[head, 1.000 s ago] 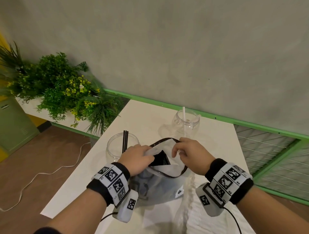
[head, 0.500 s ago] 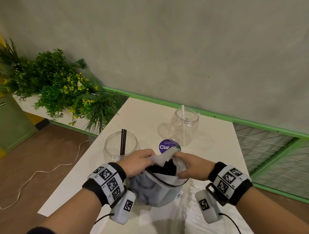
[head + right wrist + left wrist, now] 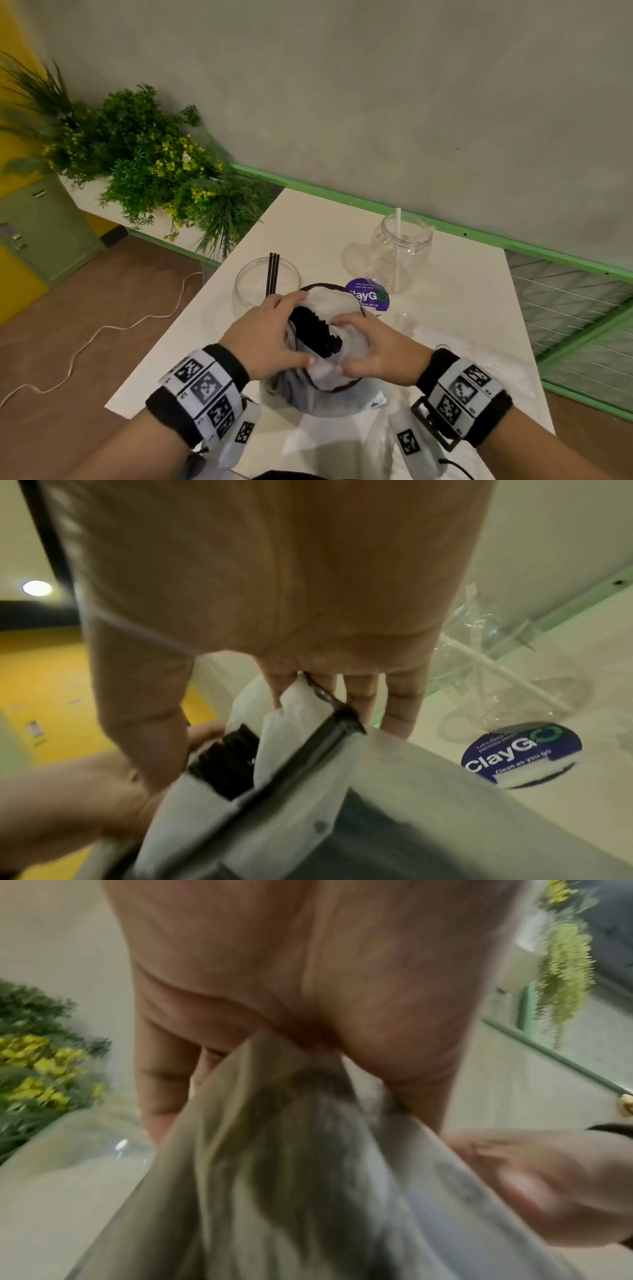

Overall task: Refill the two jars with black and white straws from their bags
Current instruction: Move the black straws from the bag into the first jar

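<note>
**Both hands at the mouth of the straw bag**

Grey wall and green trim back a white table (image 3: pixel 308 233) in the head view, with plants (image 3: pixel 144 161) at 10 o'clock. At centre, the left hand (image 3: pixel 263 339) and right hand (image 3: pixel 373 353) each grip the rim of the bag (image 3: pixel 329 394), holding its mouth apart; black straws (image 3: pixel 315 329) fill the opening. A jar (image 3: pixel 253 284) with three black straws stands at 11 o'clock from the bag, touching the left hand's far side. A second jar (image 3: pixel 402 250) with one white straw (image 3: pixel 398 246) stands at 1 o'clock, and a purple sticker (image 3: pixel 370 298) lies between it and the bag.

Left wrist view, blurred: the left hand (image 3: pixel 291 982) has bag film (image 3: pixel 291 1150) bunched in its curled fingers.

Right wrist view: the right hand (image 3: pixel 267 601) pinches the bag's dark-edged rim (image 3: pixel 308 756); straw ends (image 3: pixel 226 761) show at 7 o'clock, the sticker (image 3: pixel 520 753) at 4 o'clock.
</note>
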The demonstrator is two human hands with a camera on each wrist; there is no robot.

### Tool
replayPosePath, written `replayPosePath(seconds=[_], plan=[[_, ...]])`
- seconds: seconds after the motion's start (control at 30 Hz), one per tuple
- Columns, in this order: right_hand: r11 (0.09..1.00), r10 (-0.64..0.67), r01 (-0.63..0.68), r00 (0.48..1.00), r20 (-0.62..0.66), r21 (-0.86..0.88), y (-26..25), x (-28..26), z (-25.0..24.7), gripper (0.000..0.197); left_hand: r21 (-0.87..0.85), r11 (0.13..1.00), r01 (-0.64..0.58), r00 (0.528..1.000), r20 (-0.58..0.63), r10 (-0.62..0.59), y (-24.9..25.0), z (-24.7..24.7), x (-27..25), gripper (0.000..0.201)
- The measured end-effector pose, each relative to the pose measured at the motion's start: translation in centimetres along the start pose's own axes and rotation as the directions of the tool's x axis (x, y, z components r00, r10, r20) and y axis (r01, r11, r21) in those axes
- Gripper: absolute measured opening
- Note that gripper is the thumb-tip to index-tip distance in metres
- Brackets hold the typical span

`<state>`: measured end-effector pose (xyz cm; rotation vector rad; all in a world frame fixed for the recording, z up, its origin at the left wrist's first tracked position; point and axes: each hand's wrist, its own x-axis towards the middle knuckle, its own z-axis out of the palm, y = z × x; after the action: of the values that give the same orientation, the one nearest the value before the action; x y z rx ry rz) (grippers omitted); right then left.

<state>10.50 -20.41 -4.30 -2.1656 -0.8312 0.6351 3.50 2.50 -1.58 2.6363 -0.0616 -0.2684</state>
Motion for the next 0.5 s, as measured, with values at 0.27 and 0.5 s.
replayPosePath(seconds=[0.27,0.5], plan=[[0.996,0.073,-0.073,0.997,-0.018,-0.046,0.2,2.0,3.2,0.08,-0.363,0.932,0.012,1.0,-0.008,-0.016,-0.1,0.5,0.4,0.056],[0.941,-0.022,0.109,0.964,-0.263,0.322,-0.1,0.7,0.7,0.04,-0.571,0.813,-0.114,0.964,-0.262,-0.049,-0.8,-1.9,-1.3,0.014]])
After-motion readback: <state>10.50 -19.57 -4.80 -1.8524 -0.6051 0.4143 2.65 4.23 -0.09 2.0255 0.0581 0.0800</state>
